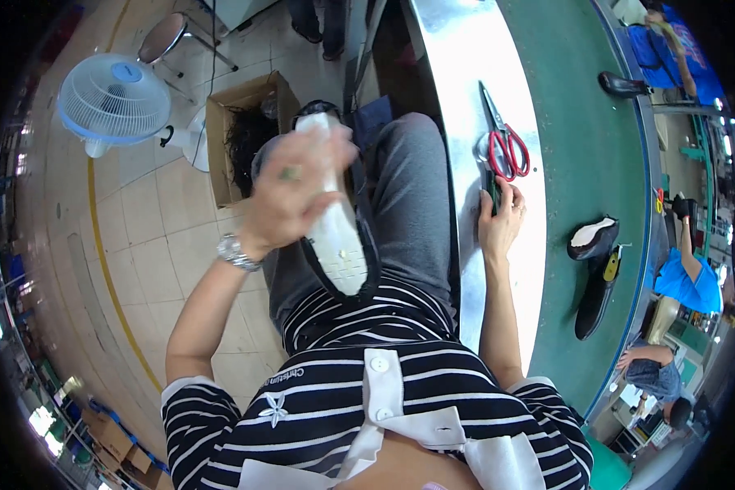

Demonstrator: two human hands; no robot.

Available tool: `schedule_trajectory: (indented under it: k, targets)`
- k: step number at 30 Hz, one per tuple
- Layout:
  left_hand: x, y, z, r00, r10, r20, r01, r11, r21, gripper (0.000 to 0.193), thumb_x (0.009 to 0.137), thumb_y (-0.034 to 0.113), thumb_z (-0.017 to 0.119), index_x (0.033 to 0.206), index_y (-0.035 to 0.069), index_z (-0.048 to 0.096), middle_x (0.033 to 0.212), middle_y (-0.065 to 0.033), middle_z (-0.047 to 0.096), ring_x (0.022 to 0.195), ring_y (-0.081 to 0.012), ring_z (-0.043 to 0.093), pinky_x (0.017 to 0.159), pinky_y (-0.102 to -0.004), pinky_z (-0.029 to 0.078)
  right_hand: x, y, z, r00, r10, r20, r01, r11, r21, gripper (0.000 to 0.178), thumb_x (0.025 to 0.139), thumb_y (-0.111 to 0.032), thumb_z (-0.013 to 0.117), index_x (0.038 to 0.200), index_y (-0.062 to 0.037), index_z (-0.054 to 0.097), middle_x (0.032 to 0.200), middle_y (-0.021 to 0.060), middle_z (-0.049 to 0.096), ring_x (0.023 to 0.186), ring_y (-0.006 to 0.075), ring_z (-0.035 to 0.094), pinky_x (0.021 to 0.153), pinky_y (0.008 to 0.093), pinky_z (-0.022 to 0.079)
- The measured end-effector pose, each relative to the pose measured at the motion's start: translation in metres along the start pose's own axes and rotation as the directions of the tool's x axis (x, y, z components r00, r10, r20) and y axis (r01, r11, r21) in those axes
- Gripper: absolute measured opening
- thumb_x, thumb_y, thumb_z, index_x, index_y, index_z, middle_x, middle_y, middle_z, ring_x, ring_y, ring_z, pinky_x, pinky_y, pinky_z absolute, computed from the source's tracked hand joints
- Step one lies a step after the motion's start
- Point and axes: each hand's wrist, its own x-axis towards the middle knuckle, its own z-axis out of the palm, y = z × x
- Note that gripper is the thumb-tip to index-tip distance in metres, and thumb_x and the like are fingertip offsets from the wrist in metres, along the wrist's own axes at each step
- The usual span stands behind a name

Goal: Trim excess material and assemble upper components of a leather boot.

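Note:
A black shoe (368, 265) with its pale, white inner side turned up rests on my lap, its near end by my waist. Over its far half is my left hand (290, 192), smeared by motion; the thumb lies across the white surface, but the fingers' grip is unclear. My right hand (502, 219) rests on the metal tabletop, fingers closed round a slim dark tool (495, 193) whose kind is mostly hidden. Just beyond these fingers lie scissors (505, 143) with red handles, blades pointing away from me.
The shiny metal table (474, 49) runs along my right, beside a green conveyor belt (567, 131) carrying black shoes (594, 296). At left stand a cardboard box (220, 155) of black scraps, a white-blue fan (114, 100) and a stool (163, 37). Other people (686, 278) sit across the belt.

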Motion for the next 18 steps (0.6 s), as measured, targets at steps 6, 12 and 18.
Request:
schedule_trajectory:
  k: [6,12,18]
  targets:
    - [0.053,0.023,0.04,0.995,0.076,-0.07,-0.069,0.992,0.103,0.039,0.089,0.031,0.064,0.115,0.002,0.065,0.126,-0.0135,0.061,0.132,-0.0318,0.043,0.111,-0.0482,0.031,0.012,0.004,-0.012,0.942,0.14,0.305,-0.235,0.923,0.305,0.039,0.097,-0.026,0.05,0.129,-0.0034,0.053,0.102,0.0156,0.062,0.091,0.0236,0.061,0.082,0.0389,0.048]
    - [0.118,0.011,0.049,0.959,-0.136,0.248,0.166,0.98,-0.105,0.038,0.089,0.033,0.063,0.114,0.004,0.067,0.113,-0.015,0.067,0.109,-0.0295,0.061,0.093,-0.0379,0.048,0.002,-0.043,-0.078,0.693,0.183,0.698,-0.721,0.207,0.661,0.035,0.1,-0.029,0.048,0.123,-0.0025,0.053,0.093,0.0047,0.062,0.079,0.0137,0.06,0.077,0.0274,0.049]
    - [0.165,-0.035,0.059,0.977,-0.065,0.205,0.094,0.987,-0.134,0.028,0.095,0.026,0.054,0.1,0.001,0.065,0.096,-0.018,0.068,0.089,-0.0351,0.064,0.079,-0.043,0.05,0.039,-0.074,-0.118,0.61,0.028,0.792,-0.739,0.381,0.556,0.046,0.098,-0.017,0.053,0.138,-0.0016,0.04,0.08,0.0027,0.062,0.074,0.011,0.057,0.068,0.0238,0.042]
